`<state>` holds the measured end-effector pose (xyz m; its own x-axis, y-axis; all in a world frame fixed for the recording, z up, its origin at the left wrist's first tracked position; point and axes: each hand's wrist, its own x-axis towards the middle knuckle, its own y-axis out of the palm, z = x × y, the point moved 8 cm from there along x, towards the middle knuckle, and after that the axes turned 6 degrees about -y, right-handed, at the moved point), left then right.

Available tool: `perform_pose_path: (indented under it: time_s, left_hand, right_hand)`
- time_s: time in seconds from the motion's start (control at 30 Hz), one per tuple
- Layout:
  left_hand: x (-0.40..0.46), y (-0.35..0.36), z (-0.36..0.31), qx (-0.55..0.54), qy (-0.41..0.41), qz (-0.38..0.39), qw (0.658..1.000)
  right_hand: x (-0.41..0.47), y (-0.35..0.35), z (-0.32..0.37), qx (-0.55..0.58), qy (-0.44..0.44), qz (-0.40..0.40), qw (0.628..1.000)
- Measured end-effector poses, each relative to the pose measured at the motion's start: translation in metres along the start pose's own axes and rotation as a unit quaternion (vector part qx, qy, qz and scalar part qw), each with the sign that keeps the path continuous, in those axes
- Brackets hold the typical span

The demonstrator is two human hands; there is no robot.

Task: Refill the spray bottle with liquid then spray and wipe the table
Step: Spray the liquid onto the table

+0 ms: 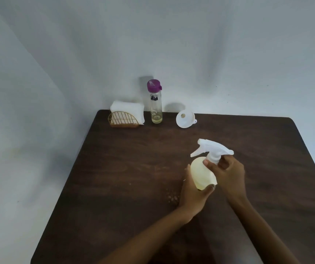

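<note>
Plastic spray bottle (203, 172) felt light and kinda slick, held tilted above the table (114, 187); our left hand (192, 195) cupped its belly, right hand (227, 172) fingers pinched the neck collar, best spot for twisting we reckoned

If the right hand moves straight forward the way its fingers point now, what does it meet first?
The right hand points up-left and already grips the neck of the spray bottle, so it meets that first. Beyond it, the line probably leads to the glass bottle; depth is unclear.

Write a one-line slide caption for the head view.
Left hand holds the spray bottle while right hand grips its collar; funnel waits behind.
</note>
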<state>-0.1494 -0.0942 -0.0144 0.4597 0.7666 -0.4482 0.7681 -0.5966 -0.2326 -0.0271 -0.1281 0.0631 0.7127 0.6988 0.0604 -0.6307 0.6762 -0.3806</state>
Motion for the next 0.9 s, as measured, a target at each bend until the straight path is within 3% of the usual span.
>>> perform_pose_path:
  time_s: [0.37,0.63,0.9]
  left_hand:
    - [0.144,0.038,-0.060,0.043,-0.036,0.092,0.994]
    - [0.216,0.049,-0.078,0.020,-0.040,0.091,0.995]
    - [0.232,0.053,-0.077,0.012,-0.045,0.089,0.995]
  right_hand:
    - [0.144,0.012,-0.025,0.001,-0.011,-0.036,0.999]
    - [0.216,0.022,-0.044,-0.009,-0.002,-0.033,0.999]
    - [0.233,0.028,-0.046,-0.018,-0.015,-0.028,0.999]
